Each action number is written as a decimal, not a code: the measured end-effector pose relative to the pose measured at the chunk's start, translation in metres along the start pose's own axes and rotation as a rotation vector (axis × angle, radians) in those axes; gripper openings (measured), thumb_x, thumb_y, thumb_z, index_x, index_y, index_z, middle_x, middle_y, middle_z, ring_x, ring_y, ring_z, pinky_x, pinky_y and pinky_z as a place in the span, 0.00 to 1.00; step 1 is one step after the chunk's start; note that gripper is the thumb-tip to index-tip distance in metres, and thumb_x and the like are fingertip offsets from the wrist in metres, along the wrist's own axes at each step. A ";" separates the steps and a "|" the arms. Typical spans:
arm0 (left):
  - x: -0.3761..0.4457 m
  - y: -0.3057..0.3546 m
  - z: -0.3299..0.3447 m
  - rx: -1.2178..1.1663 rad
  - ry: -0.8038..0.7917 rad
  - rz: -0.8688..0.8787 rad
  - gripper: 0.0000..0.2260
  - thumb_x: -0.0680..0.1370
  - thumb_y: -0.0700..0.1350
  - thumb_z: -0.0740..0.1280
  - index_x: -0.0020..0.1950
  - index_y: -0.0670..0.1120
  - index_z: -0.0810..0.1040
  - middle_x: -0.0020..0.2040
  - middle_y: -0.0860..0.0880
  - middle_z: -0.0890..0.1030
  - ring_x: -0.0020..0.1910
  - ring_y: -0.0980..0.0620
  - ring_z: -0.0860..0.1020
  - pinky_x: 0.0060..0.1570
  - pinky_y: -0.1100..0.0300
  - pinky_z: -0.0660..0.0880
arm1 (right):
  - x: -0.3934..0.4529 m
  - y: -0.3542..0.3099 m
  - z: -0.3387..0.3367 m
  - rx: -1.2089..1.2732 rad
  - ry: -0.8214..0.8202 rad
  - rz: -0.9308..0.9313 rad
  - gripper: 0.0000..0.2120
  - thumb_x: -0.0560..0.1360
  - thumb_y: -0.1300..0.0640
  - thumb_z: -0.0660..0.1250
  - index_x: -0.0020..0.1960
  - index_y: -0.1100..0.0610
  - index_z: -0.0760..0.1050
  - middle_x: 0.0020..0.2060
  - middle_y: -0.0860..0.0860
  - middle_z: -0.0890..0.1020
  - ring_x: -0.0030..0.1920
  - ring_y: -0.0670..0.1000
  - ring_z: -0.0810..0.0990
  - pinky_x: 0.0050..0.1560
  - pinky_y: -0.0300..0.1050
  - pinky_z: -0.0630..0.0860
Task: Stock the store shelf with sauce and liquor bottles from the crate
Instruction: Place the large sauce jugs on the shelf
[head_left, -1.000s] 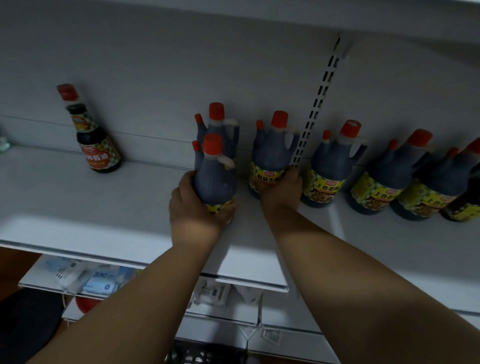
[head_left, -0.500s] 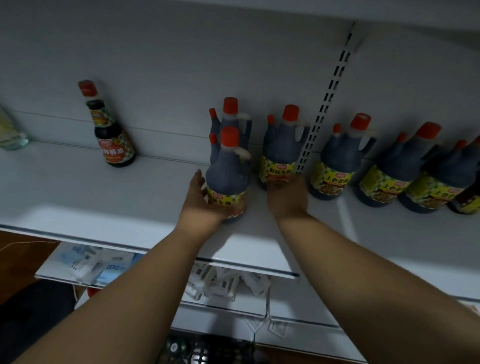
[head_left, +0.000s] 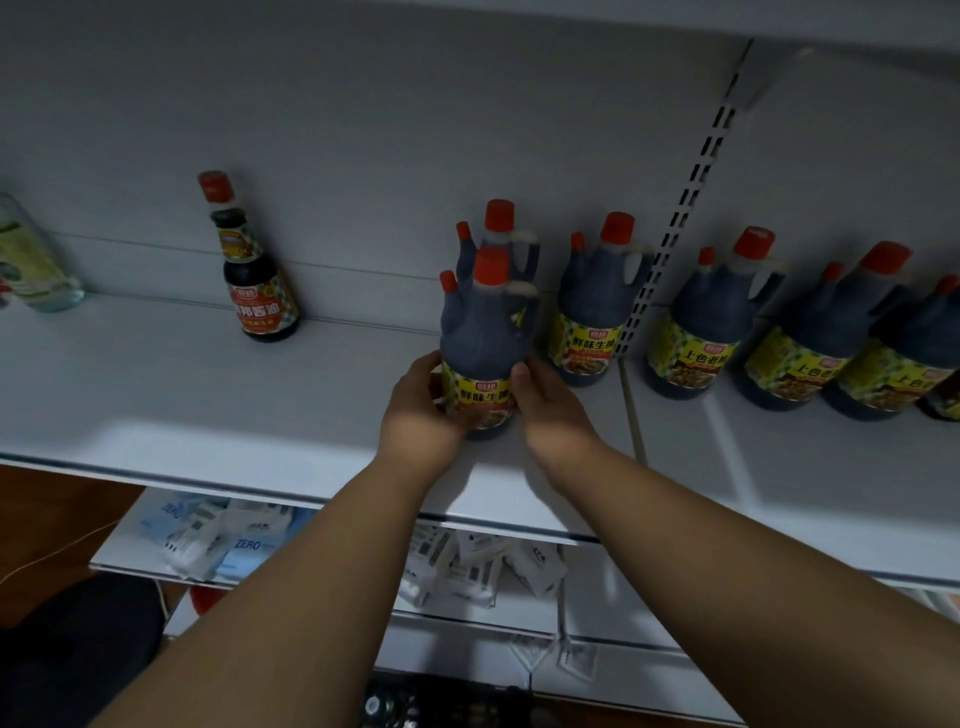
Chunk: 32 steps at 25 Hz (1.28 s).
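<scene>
A dark jug (head_left: 484, 343) with a red cap stands on the white shelf (head_left: 218, 395), just in front of a second jug (head_left: 501, 228). The left hand (head_left: 421, 410) and right hand (head_left: 550, 410) clasp its labelled base from either side, fingers (head_left: 519, 382) wrapped on it. More jugs (head_left: 597, 306) line up to the right; a small bottle (head_left: 254, 280) stands well apart on the left.

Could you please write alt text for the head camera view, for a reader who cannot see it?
Both hands, left hand and right hand, clasp the base of a dark sauce jug with a red cap, upright on a white shelf. More jugs line the back to the right; a slim sauce bottle stands apart at left.
</scene>
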<state>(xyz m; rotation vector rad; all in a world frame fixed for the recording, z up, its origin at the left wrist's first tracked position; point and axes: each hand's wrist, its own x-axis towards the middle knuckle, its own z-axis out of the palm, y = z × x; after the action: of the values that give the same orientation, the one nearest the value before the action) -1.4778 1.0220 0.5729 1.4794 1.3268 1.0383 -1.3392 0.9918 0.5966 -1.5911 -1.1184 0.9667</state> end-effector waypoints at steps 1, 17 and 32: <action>0.002 -0.001 0.000 0.005 0.000 0.003 0.27 0.67 0.40 0.79 0.58 0.56 0.69 0.48 0.57 0.79 0.47 0.58 0.79 0.43 0.67 0.75 | 0.002 0.000 0.002 -0.016 0.010 -0.001 0.17 0.83 0.49 0.55 0.70 0.53 0.69 0.64 0.53 0.77 0.60 0.52 0.75 0.57 0.43 0.69; 0.002 0.002 0.001 0.141 0.021 -0.036 0.32 0.65 0.48 0.80 0.66 0.52 0.71 0.58 0.50 0.82 0.55 0.49 0.81 0.55 0.51 0.79 | 0.002 -0.001 0.005 -0.047 0.081 -0.031 0.18 0.84 0.52 0.53 0.70 0.56 0.71 0.66 0.56 0.77 0.64 0.56 0.75 0.56 0.41 0.68; -0.018 0.008 -0.015 0.193 -0.200 -0.008 0.29 0.76 0.39 0.69 0.75 0.45 0.63 0.67 0.44 0.75 0.66 0.44 0.73 0.64 0.51 0.72 | -0.010 -0.011 0.021 -0.001 0.166 0.092 0.19 0.84 0.51 0.52 0.71 0.57 0.68 0.68 0.58 0.74 0.64 0.59 0.74 0.59 0.47 0.71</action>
<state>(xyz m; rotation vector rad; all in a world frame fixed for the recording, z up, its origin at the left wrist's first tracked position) -1.4917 1.0052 0.5838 1.6727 1.3154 0.7507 -1.3641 0.9887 0.6025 -1.7029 -0.9380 0.8758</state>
